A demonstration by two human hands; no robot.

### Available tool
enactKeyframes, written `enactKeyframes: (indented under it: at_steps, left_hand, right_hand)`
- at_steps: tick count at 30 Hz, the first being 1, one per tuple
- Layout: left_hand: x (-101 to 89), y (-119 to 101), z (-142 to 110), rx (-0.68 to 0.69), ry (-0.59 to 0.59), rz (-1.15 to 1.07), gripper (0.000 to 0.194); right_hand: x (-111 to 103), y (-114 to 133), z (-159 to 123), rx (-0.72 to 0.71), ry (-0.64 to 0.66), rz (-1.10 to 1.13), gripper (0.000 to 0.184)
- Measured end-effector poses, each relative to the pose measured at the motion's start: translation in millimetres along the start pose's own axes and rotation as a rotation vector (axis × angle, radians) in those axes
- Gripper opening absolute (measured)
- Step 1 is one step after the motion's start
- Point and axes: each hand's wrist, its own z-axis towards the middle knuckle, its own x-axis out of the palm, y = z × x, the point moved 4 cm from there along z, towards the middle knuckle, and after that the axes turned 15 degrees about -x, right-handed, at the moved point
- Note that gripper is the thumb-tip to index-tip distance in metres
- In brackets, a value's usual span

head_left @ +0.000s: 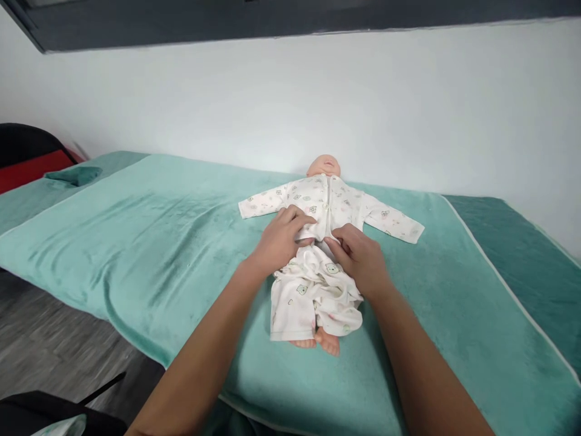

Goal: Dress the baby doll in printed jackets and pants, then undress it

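While both hands (285,239) (361,257) touch its jacket (327,203), the doll (324,165) lies (face-up) beneath.

Soft, even indoor light, moderately bright. The white wall (290,103) is palest across its middle and grays toward the sides, while the dark band (272,21) along the top and the floor (49,333) at lower left sink into dimness. Gentle, blurry-edged shadows darken the teal cover (136,236) beside the right forearm (408,345); folds show as faint streaks of shade and sheen. The left hand (284,236) and right hand (358,254) are fairly clear; the doll's head (323,166) looks smeared. Wide-angle distortion stretches the outer edges.
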Motion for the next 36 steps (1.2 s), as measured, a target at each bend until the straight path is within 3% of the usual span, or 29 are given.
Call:
enactKeyframes:
  at_steps: [5,8,13,16,20,25,30,36]
  left_hand:
    - [4.7,-6,6,0.045,-0.031,0.111,0.023]
    - [5.6,-4,8,-0.022,-0.082,-0.059,0.024]
    - [-0.8,28,0,-0.434,-0.422,-0.636,0.036]
    - [-1.8,52,-6,-0.566,-0.596,-0.858,0.039]
    - [-0.4,84,-8,-0.686,-0.692,-1.071,0.04]
    - [-4.8,104,-11,-0.741,-0.733,-1.088,0.038]
    - [-18.3,107,-18,-0.731,-0.746,-0.989,0.034]
    - [-36.2,120,-32,-0.766,-0.759,-0.72,0.026]
  right_hand:
    - [3,0,2,0.065,-0.017,0.11,0.02]
    - [3,-4,0,0.177,-0.081,0.166,0.02]
    - [0,-15,-8,0.381,-0.381,0.418,0.022]
    - [-4,-23,-11,0.492,-0.58,0.564,0.024]
    - [-18,-38,-18,0.563,-0.833,0.647,0.025]
    - [-37,-65,-44,0.688,-1.047,0.647,0.023]
    - [-48,-83,-85,0.991,-1.08,0.432,0.018]
    - [-64,-85,-102,1.092,-0.825,-0.001,0.019]
